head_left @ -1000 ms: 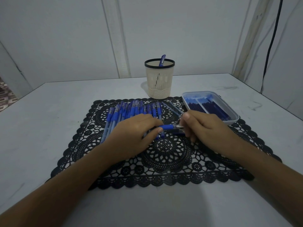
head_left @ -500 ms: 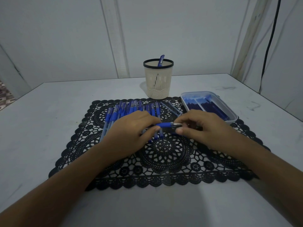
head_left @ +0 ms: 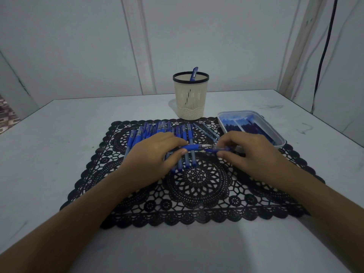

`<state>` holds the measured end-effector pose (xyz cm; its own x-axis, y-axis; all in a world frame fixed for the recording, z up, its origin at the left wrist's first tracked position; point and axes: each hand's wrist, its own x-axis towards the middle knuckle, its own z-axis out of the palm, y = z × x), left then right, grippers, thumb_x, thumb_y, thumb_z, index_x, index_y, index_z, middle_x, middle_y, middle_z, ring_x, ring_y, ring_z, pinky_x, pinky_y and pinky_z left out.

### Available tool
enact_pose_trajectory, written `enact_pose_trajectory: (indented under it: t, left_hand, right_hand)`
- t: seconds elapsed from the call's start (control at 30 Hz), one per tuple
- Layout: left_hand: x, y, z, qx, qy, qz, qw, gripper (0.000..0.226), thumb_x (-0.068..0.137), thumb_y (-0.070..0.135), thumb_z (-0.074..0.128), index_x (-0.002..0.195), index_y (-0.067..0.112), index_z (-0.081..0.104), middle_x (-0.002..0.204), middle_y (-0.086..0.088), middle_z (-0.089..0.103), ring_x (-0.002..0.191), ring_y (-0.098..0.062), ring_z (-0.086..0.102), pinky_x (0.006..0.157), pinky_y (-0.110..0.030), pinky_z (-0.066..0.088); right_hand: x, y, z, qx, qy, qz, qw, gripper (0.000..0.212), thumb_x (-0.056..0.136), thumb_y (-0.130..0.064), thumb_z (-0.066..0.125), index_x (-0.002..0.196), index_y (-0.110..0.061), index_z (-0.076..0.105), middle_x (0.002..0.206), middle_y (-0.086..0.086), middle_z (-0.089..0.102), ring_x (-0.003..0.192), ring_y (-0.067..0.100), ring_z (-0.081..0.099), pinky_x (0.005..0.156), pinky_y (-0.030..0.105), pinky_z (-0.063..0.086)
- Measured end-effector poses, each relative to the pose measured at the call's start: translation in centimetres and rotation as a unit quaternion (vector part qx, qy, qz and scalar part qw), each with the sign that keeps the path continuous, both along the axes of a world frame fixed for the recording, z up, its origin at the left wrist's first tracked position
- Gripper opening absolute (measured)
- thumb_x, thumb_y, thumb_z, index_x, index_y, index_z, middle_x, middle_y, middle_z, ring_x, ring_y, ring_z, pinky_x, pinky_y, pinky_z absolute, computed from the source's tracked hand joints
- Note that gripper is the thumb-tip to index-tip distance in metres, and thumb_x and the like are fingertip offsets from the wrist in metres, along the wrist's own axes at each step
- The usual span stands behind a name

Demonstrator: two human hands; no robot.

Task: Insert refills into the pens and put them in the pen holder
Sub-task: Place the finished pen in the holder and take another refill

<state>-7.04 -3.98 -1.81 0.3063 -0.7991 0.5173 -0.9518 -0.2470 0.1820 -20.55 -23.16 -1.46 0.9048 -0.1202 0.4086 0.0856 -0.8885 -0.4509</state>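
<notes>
My left hand (head_left: pixel 151 156) pinches a blue pen (head_left: pixel 194 147) by its grip, tip pointing right, just above the black lace mat (head_left: pixel 195 190). My right hand (head_left: pixel 244 154) pinches a blue pen cap (head_left: pixel 216 149) a little right of and below the pen's tip. A row of several blue pens (head_left: pixel 157 131) lies on the mat, partly hidden under my left hand. A cream pen holder (head_left: pixel 190 95) with a dark rim stands behind the mat, one blue pen (head_left: pixel 193 73) in it. A clear tray of refills (head_left: pixel 250 125) sits at the right.
The mat lies on a pale grey table (head_left: pixel 59 134). Two clear pen parts (head_left: pixel 206 131) lie on the mat between the pen row and the tray. A black cable (head_left: pixel 323 52) hangs down the wall at the back right.
Both hands have shifted slightly left and up. The right hand has drawn away from the pen's tip, and a blue cap shows in its fingers.
</notes>
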Motion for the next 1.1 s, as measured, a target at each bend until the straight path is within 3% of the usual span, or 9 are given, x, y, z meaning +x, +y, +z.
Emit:
enact_pose_trajectory:
  t: [0.13, 0.23, 0.37, 0.57, 0.73, 0.8, 0.9, 1.03, 1.1]
  left_hand:
    - [0.0, 0.1, 0.0, 0.005, 0.003, -0.002, 1.000, 0.042, 0.089, 0.044, 0.035, 0.107, 0.021, 0.064, 0.084, 0.020, 0.051, 0.083, 0.005, 0.041, 0.072, -0.009, 0.033]
    - [-0.3, 0.1, 0.0, 0.003, -0.006, -0.015, 1.000, 0.038, 0.090, 0.041, 0.037, 0.105, 0.020, 0.065, 0.084, 0.016, 0.056, 0.084, 0.002, 0.045, 0.071, -0.010, 0.036]
    - [-1.0, -0.2, 0.0, 0.000, -0.029, -0.020, 0.999, 0.035, 0.091, 0.037, 0.040, 0.105, 0.018, 0.066, 0.081, 0.021, 0.045, 0.078, 0.007, 0.037, 0.067, -0.011, 0.033]
    - [-1.1, -0.6, 0.4, 0.005, 0.046, -0.029, 0.999, 0.038, 0.091, 0.038, 0.037, 0.106, 0.018, 0.066, 0.068, 0.019, 0.048, 0.066, 0.003, 0.048, 0.058, -0.011, 0.030]
    - [-1.6, -0.6, 1.5, 0.049, 0.098, -0.013, 0.994, 0.039, 0.087, 0.042, 0.038, 0.110, 0.024, 0.064, 0.073, 0.020, 0.054, 0.071, 0.000, 0.052, 0.062, -0.016, 0.040]
    - [-1.9, -0.5, 2.1, 0.060, 0.080, 0.002, 0.995, 0.037, 0.088, 0.047, 0.039, 0.115, 0.033, 0.059, 0.084, 0.018, 0.060, 0.078, -0.001, 0.054, 0.070, -0.024, 0.046]
    - [-2.1, -0.3, 2.4, 0.065, 0.012, 0.018, 0.998, 0.031, 0.090, 0.046, 0.039, 0.112, 0.036, 0.059, 0.090, 0.018, 0.059, 0.083, -0.003, 0.053, 0.068, -0.024, 0.043]
    - [0.0, -0.2, 3.3, 0.036, -0.036, 0.069, 0.996, 0.031, 0.090, 0.036, 0.049, 0.111, 0.021, 0.065, 0.095, 0.007, 0.053, 0.089, -0.013, 0.048, 0.076, -0.029, 0.038]
    - [1.3, -0.4, 5.1, -0.047, -0.006, 0.110, 0.993, 0.025, 0.089, 0.032, 0.054, 0.109, 0.023, 0.067, 0.095, 0.004, 0.056, 0.086, -0.014, 0.049, 0.075, -0.032, 0.039]
  right_hand:
    - [-0.1, 0.2, 0.2, 0.034, -0.031, -0.004, 0.999, 0.015, 0.081, -0.023, 0.066, 0.090, -0.033, 0.060, 0.085, -0.025, 0.058, 0.087, -0.006, 0.054, 0.071, 0.005, 0.040]
    - [0.0, 0.5, 0.0, 0.042, -0.036, 0.005, 0.998, 0.014, 0.081, -0.022, 0.066, 0.093, -0.030, 0.063, 0.087, -0.020, 0.060, 0.090, -0.004, 0.053, 0.073, 0.005, 0.040]
    - [0.3, 1.0, -0.4, 0.045, -0.063, 0.029, 0.997, 0.016, 0.082, -0.019, 0.067, 0.097, -0.019, 0.068, 0.086, -0.016, 0.061, 0.085, -0.003, 0.055, 0.072, 0.005, 0.039]
    - [0.4, 1.5, -0.4, 0.037, -0.124, 0.040, 0.991, 0.020, 0.079, -0.019, 0.063, 0.098, -0.014, 0.069, 0.085, -0.010, 0.064, 0.080, -0.003, 0.056, 0.072, 0.007, 0.042]
    - [0.6, 1.7, -0.4, 0.037, -0.129, 0.048, 0.990, 0.019, 0.079, -0.019, 0.064, 0.097, -0.015, 0.069, 0.085, -0.012, 0.063, 0.081, -0.005, 0.056, 0.072, 0.006, 0.041]
    - [0.7, 1.9, -0.3, 0.029, -0.133, 0.043, 0.990, 0.019, 0.079, -0.020, 0.064, 0.096, -0.015, 0.068, 0.083, -0.016, 0.060, 0.079, -0.008, 0.054, 0.070, 0.004, 0.039]
    - [0.9, 2.4, -0.6, 0.036, -0.132, 0.022, 0.990, 0.027, 0.080, -0.021, 0.067, 0.106, -0.015, 0.065, 0.084, -0.019, 0.056, 0.079, -0.008, 0.054, 0.070, 0.002, 0.039]
    - [0.7, 2.4, -1.4, -0.016, -0.027, -0.006, 0.999, 0.053, 0.089, -0.032, 0.055, 0.138, -0.017, 0.039, 0.113, -0.005, 0.056, 0.096, -0.005, 0.048, 0.089, 0.008, 0.037]
    - [0.6, 2.4, -2.1, -0.085, 0.056, 0.004, 0.995, 0.054, 0.094, -0.039, 0.043, 0.142, -0.018, 0.030, 0.139, -0.003, 0.040, 0.121, 0.004, 0.038, 0.104, 0.011, 0.019]
